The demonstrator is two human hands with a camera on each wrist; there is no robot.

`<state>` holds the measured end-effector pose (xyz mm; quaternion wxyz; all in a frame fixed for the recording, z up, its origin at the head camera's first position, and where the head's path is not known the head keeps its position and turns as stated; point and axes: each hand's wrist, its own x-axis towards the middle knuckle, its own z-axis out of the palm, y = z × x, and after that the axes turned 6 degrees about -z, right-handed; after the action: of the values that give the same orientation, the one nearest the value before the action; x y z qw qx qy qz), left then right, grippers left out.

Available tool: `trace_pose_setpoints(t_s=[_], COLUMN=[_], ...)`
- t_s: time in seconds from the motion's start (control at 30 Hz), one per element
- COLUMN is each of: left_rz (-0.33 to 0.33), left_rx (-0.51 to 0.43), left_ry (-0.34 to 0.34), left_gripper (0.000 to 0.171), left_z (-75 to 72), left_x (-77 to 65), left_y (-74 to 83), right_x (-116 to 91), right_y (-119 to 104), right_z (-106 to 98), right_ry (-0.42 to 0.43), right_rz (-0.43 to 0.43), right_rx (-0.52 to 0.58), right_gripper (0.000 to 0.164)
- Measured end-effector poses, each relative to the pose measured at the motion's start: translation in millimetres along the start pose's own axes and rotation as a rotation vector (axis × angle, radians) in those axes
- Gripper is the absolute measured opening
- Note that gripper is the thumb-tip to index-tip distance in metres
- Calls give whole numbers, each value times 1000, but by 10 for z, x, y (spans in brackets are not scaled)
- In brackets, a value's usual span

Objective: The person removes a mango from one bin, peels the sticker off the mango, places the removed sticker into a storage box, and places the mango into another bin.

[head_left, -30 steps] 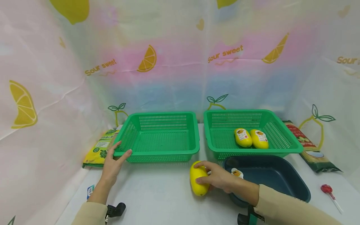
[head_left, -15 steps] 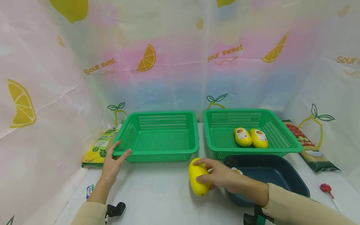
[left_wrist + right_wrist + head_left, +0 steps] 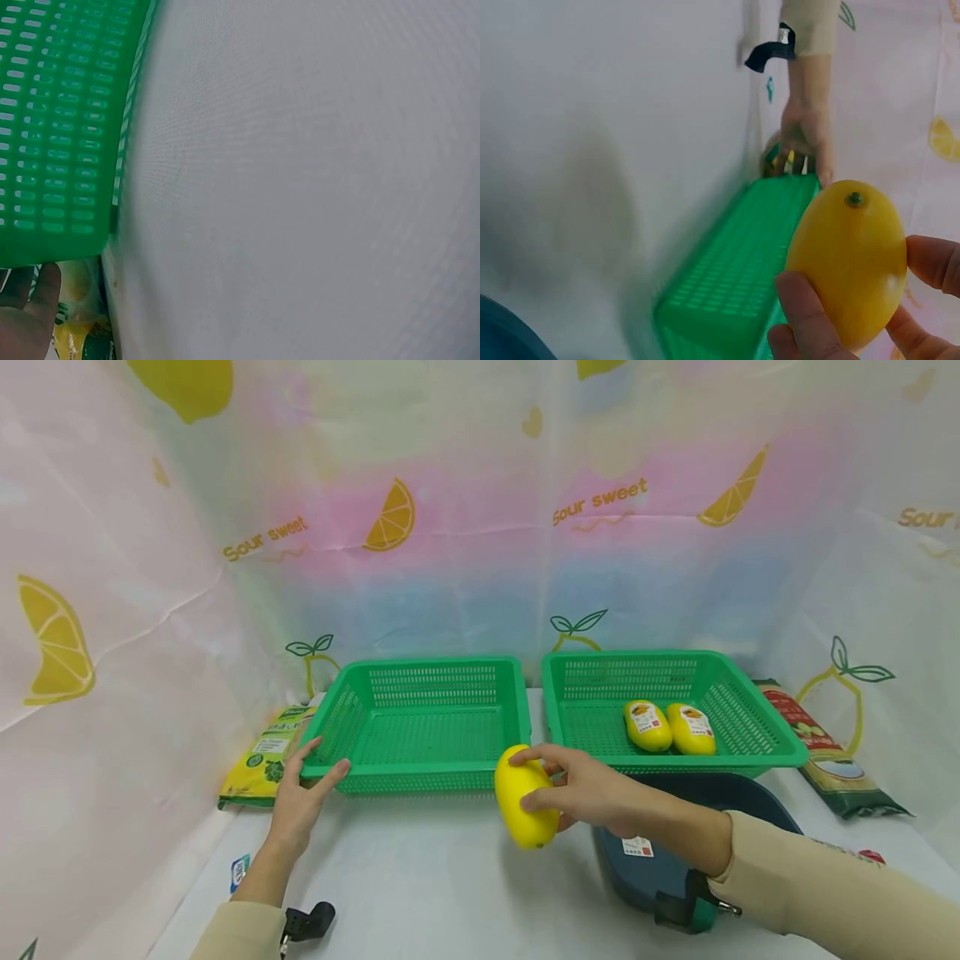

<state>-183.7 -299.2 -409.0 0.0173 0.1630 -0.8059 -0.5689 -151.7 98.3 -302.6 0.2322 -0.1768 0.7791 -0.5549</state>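
In my right hand [image 3: 592, 789] I hold a smooth yellow mango [image 3: 521, 802], fingers on its upper side and thumb nearer me. It is raised above the white table, overlapping the front right corner of the left green basket [image 3: 442, 769]. The right wrist view shows the mango's small green stem end [image 3: 855, 199]. My left hand [image 3: 295, 810] touches that basket's front left corner with fingers spread; in the left wrist view its thumb [image 3: 47, 289] is right at the basket's end. Nothing lies inside the left basket.
A second green basket [image 3: 675, 763] at right holds two labelled mangoes [image 3: 670, 729]. Before it stands a dark blue basin [image 3: 617, 881], partly under my right forearm, a white label [image 3: 637, 846] showing inside. Food packets [image 3: 262, 768] flank the baskets. A lollipop [image 3: 872, 856] is mostly hidden by my sleeve.
My right hand has lifted the mango off the table and moved it up and forward, toward the left basket. The left hand keeps its place at the basket corner.
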Motion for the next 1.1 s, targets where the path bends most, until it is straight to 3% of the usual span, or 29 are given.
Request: trace_pose_setpoints(t_s=[0.6,1.1], left_rz=[-14,15], left_rx=[4,-24], left_ry=[12,28], left_gripper=[85,82], left_z=[2,6], left_x=[-24,-32], left_y=[14,1], right_x=[565,1004], right_y=[-338,-554], right_z=[-176,-164], right_ry=[53,78], right_rz=[-10,-3], right_rx=[-60,-58], right_gripper=[55,59])
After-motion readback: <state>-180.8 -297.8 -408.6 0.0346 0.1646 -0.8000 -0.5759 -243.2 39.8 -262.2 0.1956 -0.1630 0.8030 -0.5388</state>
